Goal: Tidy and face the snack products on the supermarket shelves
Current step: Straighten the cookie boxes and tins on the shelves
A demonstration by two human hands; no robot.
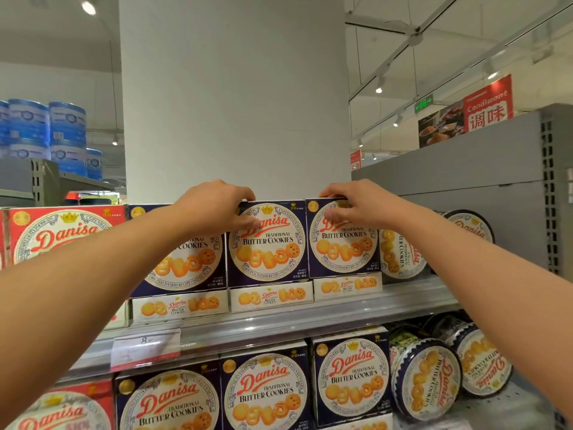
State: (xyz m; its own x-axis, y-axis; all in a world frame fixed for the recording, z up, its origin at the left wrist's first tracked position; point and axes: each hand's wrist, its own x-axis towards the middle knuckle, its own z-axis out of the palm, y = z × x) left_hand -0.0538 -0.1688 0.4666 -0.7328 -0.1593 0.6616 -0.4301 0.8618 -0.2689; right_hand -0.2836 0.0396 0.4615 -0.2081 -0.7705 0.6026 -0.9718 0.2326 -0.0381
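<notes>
We see two bare arms coming in from the bottom corners of the picture, one from the left and one from the right. No sleeves cover them. The left hand (217, 206) and the right hand (353, 203) are bare too, with short, plain nails on the fingers we can see.

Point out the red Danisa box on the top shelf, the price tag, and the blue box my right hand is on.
red Danisa box (62, 234), head view, front face.
price tag (145, 349), head view, centre.
blue box (342, 243), head view, front label.
</notes>
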